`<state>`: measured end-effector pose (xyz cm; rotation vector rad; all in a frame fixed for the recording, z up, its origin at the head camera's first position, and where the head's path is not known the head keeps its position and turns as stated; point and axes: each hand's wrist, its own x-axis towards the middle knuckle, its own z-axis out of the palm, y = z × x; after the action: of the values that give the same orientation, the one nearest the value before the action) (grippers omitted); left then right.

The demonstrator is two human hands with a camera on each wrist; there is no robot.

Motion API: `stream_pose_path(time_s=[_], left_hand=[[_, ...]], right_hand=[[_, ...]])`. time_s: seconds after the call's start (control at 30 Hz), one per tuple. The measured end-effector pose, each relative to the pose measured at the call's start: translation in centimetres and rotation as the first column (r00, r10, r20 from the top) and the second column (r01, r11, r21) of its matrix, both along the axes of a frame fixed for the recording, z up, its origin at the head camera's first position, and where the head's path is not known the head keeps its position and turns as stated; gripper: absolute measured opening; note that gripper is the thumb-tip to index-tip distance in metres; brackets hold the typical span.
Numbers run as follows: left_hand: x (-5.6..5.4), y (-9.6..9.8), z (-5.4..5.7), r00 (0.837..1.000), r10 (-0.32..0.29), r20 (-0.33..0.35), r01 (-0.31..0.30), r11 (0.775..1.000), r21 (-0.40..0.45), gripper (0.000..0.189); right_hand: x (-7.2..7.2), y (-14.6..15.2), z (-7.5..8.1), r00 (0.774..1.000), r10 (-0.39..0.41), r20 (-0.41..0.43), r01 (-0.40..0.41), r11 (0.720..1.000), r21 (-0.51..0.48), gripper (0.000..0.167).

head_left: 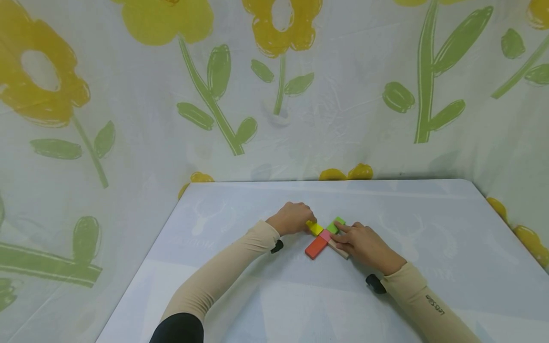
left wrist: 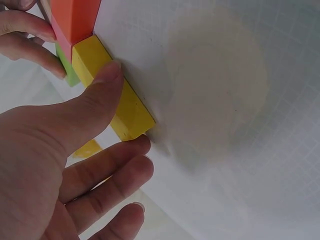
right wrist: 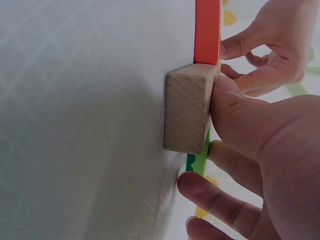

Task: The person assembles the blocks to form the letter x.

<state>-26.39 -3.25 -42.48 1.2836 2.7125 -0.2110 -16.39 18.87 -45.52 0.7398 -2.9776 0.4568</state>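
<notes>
Small coloured blocks form a cross on the table. A yellow block [head_left: 315,227] points to the far left, a green block [head_left: 336,225] to the far right, a red-orange block [head_left: 316,247] to the near left and a plain wooden block [head_left: 338,248] to the near right, around a pink block [head_left: 326,235]. My left hand [head_left: 293,218] pinches the yellow block, thumb along its side and index fingertip at its outer end. My right hand [head_left: 364,244] reaches over the wooden block. Its index finger touches the green block and its thumb presses near the pink and wooden blocks.
The blocks lie on a pale table [head_left: 240,205] with a faint printed pattern. Behind and beside it hangs a white cloth [head_left: 343,105] with yellow flowers and green leaves. Dark wrist cameras show below both hands.
</notes>
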Motion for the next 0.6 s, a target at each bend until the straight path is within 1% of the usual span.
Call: stream_pose_path(time_s=[0.23,0.47,0.6], left_hand=[[0.16,0.04,0.02,1.0,-0.005,-0.005,0.005,1.0,-0.002,0.035],[0.3,0.04,0.2,1.0,-0.005,0.004,0.005,1.0,0.002,0.036],[0.21,0.05,0.13,1.0,-0.003,0.007,0.003,1.0,0.002,0.036]], right_hand=[[-0.02,0.02,0.04,1.0,-0.006,0.004,0.006,1.0,0.006,0.037],[0.25,-0.08,0.5,1.0,0.007,-0.013,-0.008,1.0,-0.019,0.035],[0.26,-0.02,0.38,1.0,0.011,-0.022,-0.011,1.0,-0.029,0.034]])
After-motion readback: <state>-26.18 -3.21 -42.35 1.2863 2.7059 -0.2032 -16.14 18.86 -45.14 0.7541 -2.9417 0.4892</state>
